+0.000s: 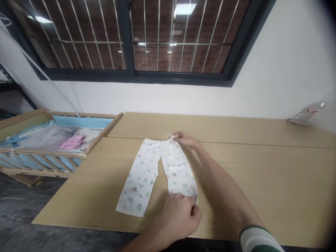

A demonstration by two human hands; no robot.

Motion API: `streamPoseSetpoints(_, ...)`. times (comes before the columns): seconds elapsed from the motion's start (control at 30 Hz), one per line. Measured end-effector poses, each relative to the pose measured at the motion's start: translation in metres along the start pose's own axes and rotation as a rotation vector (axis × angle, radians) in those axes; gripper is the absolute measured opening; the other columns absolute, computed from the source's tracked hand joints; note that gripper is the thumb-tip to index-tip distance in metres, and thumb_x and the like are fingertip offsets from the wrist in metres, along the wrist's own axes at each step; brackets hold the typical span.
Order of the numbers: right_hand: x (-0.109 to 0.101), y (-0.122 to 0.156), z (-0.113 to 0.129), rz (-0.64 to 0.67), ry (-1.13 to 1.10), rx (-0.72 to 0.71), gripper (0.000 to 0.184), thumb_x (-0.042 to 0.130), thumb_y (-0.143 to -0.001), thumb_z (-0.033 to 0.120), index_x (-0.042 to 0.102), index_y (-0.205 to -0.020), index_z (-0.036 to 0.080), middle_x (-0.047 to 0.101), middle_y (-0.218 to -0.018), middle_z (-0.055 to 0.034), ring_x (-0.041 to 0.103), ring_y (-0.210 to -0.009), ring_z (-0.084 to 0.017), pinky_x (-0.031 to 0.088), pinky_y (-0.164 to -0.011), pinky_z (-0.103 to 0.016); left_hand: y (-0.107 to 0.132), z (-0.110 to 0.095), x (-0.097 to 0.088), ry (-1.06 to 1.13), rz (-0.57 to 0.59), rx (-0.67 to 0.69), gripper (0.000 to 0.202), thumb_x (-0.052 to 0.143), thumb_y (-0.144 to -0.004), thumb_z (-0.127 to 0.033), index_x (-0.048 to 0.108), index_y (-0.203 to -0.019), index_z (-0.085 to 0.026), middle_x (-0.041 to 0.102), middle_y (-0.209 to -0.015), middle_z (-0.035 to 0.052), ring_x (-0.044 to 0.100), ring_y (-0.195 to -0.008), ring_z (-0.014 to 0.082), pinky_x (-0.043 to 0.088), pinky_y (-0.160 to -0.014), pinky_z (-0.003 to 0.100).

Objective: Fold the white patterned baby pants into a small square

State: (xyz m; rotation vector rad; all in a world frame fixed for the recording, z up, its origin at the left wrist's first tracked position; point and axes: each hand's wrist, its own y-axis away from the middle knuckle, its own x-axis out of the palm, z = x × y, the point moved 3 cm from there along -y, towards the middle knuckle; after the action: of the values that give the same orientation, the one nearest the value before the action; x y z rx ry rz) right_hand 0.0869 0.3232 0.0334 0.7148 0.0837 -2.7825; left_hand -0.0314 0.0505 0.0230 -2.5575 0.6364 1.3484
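Observation:
A pair of small white baby trousers [154, 168] with a pale printed pattern lies flat on the wooden table [262, 175], waistband at the far end, legs pointing toward me. My right hand [185, 139] reaches across and pinches the right corner of the waistband. My left hand [178, 215] is closed in a pinch on the hem of the right leg, near the table's front edge. The left leg lies spread out, untouched.
A wooden baby cot [52, 147] stands to the left of the table, holding blue bedding, netting and pink clothes. A clear plastic item [304, 115] lies at the table's far right by the white wall. A barred window runs above.

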Motion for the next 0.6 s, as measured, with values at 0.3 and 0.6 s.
streamPoseSetpoints(0.3,0.066,-0.034,0.040,-0.136,-0.124,-0.032,0.032,0.070,-0.081,0.023,0.060,-0.111,0.015,0.056,-0.068,0.0047,0.055,-0.059,-0.011,0.044,-0.057,-0.022,0.084,0.067,-0.026,0.517,-0.343,-0.234,0.050,0.042,-0.098,-0.050,0.062,-0.061,-0.023,0.068,-0.060,0.0026,0.063,-0.063,0.0167,0.045,-0.059,0.026)
streamPoseSetpoints(0.6,0.158,-0.072,0.049,-0.177,0.231,0.005,0.028,0.066,-0.081,0.021,0.059,-0.109,0.020,0.069,-0.088,-0.0019,0.063,-0.072,-0.015,0.043,-0.063,-0.024,0.131,0.145,-0.038,0.003,-0.640,-0.358,0.042,0.044,-0.097,-0.046,0.062,-0.066,-0.025,0.063,-0.057,0.0006,0.059,-0.052,0.0155,0.041,-0.053,0.025)
